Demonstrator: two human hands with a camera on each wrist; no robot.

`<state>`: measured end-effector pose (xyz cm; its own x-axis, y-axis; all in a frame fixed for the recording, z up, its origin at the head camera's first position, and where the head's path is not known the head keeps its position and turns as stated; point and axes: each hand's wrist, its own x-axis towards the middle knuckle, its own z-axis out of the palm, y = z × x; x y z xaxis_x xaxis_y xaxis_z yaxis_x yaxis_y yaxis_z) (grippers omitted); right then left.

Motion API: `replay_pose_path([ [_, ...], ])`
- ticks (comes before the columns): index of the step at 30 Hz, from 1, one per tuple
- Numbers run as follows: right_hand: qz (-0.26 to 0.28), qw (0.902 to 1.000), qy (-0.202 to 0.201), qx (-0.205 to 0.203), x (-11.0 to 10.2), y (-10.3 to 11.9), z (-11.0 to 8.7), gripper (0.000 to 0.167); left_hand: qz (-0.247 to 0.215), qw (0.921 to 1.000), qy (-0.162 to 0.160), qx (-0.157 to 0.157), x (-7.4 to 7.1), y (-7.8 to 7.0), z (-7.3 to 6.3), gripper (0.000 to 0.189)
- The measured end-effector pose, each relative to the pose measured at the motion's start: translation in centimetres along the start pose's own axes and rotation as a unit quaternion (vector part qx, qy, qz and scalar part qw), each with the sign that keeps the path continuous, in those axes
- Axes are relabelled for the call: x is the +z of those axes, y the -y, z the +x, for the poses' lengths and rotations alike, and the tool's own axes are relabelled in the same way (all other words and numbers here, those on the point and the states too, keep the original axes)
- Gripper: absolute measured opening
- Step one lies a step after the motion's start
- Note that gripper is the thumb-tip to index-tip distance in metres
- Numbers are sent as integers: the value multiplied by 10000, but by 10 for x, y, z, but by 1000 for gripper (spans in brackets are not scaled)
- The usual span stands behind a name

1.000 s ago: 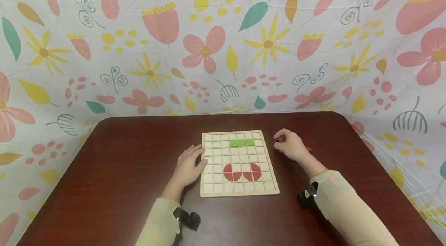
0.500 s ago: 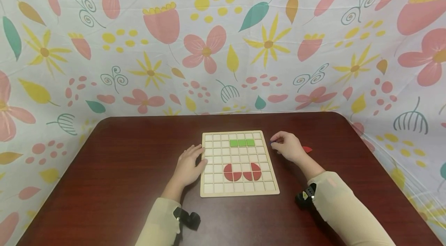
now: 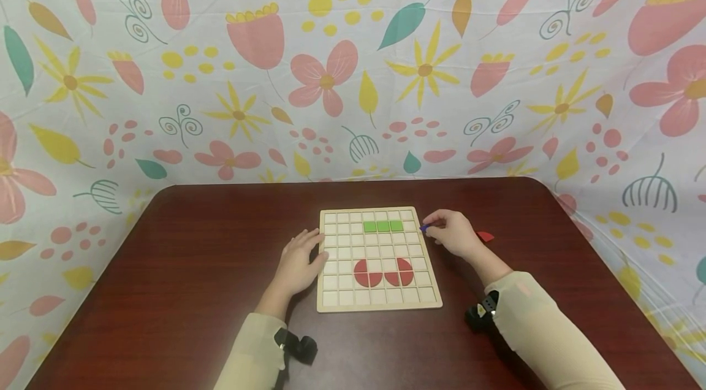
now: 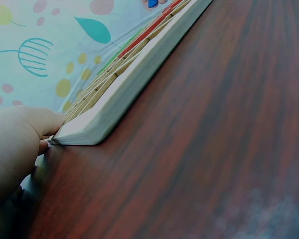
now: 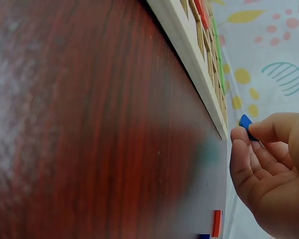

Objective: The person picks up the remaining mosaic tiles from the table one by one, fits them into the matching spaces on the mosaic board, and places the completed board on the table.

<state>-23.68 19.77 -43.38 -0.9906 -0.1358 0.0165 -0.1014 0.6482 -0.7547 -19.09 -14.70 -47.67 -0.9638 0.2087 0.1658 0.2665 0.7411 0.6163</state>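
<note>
A pale wooden grid board (image 3: pixel 380 306) lies flat on the table. My left hand (image 3: pixel 298 262) rests at its left edge, fingers loosely extended, fingertips and thumb right at the rim. Just past the board's right edge, my right hand (image 3: pixel 453 233) pinches a small blue piece (image 5: pixel 246 124) between thumb and fingertips; in the head view only a bit of blue shows. Three green squares (image 3: pixel 383 226) sit in a row near the board's top. Lower down are two groups of red quarter-circle pieces (image 3: pixel 375 280), each group with one corner cell left bare.
A red piece (image 3: pixel 485 236) lies on the dark wooden table (image 3: pixel 182 292) behind the right wrist. The right wrist view also catches a dark blue piece (image 5: pixel 204 236) beside that red one. A floral cloth (image 3: pixel 353 71) hangs behind the table.
My right hand has moved left toward the board with the blue piece, which shows more now. The red piece behind the wrist is more exposed. My left hand and the board have stayed put.
</note>
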Motion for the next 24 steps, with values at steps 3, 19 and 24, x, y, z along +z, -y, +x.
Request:
replay_pose_path([
  [3, 54, 10000, 51, -7, 1, 1, 0, 20, -2, 10000, 1, 6, 0, 0, 0, 45],
  [19, 409, 9989, 143, 151, 6, 3, 3, 20, 32, 10000, 13, 0, 0, 0, 0, 45],
  [24, 444, 9988, 173, 77, 7, 5, 3, 26, 21, 10000, 10, -4, 0, 0, 0, 45],
])
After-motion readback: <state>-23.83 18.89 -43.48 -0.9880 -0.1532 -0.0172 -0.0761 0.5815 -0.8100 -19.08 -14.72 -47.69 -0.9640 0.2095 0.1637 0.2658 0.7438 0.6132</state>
